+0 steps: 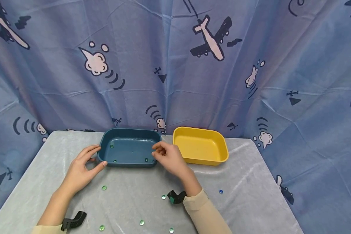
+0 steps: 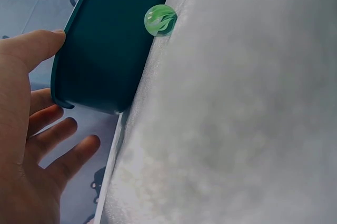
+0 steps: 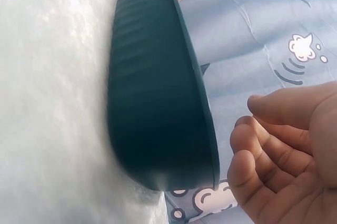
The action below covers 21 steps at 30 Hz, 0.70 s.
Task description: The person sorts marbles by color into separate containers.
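A dark teal bin [image 1: 130,130] stands at the back of the table, with three green glass marbles [image 1: 111,146] on its floor. At its left end is my left hand [image 1: 81,167]; in the left wrist view the thumb [image 2: 45,45] touches the rim and the other fingers spread loosely beside the bin's end. My right hand [image 1: 171,158] hovers at the bin's right end, fingers loosely bent, thumb a little apart, nothing visible between them in the right wrist view. On the cloth near the bin's front side lies a green-swirled marble [image 2: 160,20].
To the right stands a yellow bin [image 1: 204,160], nothing visible inside. Several greenish marbles, such as a green marble [image 1: 101,228] and a pale one [image 1: 163,197], are scattered over the grey cloth [image 1: 123,198]. A blue marble [image 1: 221,191] lies right of my right forearm. A patterned curtain [image 1: 140,65] hangs behind.
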{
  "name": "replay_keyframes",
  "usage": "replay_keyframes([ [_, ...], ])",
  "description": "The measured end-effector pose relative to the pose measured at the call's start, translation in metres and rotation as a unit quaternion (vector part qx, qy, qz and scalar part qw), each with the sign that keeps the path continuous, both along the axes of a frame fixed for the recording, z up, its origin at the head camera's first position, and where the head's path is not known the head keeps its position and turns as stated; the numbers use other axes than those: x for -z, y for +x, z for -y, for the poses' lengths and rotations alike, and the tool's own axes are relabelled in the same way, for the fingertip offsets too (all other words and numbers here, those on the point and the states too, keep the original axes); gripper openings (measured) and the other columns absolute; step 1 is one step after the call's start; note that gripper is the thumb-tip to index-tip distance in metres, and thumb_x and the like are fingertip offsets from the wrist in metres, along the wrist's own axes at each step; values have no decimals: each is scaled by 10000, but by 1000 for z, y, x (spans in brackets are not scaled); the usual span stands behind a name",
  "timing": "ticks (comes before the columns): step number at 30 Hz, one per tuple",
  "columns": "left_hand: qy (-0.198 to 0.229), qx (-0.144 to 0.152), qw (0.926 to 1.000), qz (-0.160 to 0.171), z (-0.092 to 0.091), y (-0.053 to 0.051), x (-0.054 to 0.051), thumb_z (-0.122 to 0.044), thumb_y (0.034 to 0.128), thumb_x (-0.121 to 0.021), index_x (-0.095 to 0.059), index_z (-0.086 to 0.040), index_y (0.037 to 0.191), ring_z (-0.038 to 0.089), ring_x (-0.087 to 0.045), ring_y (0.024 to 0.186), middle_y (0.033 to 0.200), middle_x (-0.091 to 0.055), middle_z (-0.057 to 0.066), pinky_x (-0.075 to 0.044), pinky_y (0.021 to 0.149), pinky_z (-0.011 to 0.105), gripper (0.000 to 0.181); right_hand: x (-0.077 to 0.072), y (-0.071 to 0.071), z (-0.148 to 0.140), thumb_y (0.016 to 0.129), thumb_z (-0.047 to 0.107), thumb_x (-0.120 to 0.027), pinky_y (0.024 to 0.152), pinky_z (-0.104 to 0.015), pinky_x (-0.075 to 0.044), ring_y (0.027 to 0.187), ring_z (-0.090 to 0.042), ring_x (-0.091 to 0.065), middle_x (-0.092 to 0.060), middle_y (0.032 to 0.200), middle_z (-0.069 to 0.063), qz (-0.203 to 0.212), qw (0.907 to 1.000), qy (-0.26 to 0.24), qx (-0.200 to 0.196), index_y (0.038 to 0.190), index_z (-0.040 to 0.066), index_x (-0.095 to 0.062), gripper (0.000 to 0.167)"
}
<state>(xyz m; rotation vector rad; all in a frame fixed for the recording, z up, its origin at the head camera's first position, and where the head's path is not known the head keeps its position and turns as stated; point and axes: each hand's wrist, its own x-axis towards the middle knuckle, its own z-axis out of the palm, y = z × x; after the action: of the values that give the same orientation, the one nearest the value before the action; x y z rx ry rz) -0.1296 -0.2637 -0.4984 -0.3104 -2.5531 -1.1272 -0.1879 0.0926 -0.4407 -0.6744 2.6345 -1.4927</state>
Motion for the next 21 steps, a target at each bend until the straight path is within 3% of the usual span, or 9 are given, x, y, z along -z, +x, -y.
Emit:
replay_keyframes([
  [3, 1, -12, 10000, 41, 0, 1, 0, -235, 956, -889, -632, -75, 1531, 392, -717, 1128, 1595, -536, 139, -560, 915, 320, 650, -1, 0, -1, 1023, 101, -781, 692, -249, -541, 795, -160, -613, -688, 910, 9, -16, 10000, -45, 53, 1171, 4, -773, 176],
  [10, 18, -7, 10000, 23, 1, 0, 0, -235, 954, -892, -630, -62, 1529, 378, -679, 1203, 1591, -536, 145, -497, 936, 131, 655, -1, 1, 1, 1022, 100, -781, 691, -257, -544, 794, -160, -616, -688, 911, 10, -77, 9999, -50, -40, 1155, 48, -777, 143],
  [17, -24, 6, 10000, -5, 1, -2, 2, -243, 954, -892, -635, -84, 1532, 373, -706, 1157, 1592, -542, 132, -544, 924, 232, 652, -3, 7, 7, 1031, 120, -776, 677, -268, -546, 772, -153, -618, -693, 905, 36, -20, 9999, -31, -141, 1153, 89, -776, 126],
  [21, 11, 9, 10000, -44, 0, -3, 3, -224, 949, -896, -639, -67, 1522, 375, -691, 1183, 1584, -545, 141, -517, 929, 159, 647, -5, 12, 12, 1044, 153, -767, 670, -273, -547, 766, -143, -618, -702, 913, 54, 33, 9994, -74, -349, 1157, 128, -772, 116],
])
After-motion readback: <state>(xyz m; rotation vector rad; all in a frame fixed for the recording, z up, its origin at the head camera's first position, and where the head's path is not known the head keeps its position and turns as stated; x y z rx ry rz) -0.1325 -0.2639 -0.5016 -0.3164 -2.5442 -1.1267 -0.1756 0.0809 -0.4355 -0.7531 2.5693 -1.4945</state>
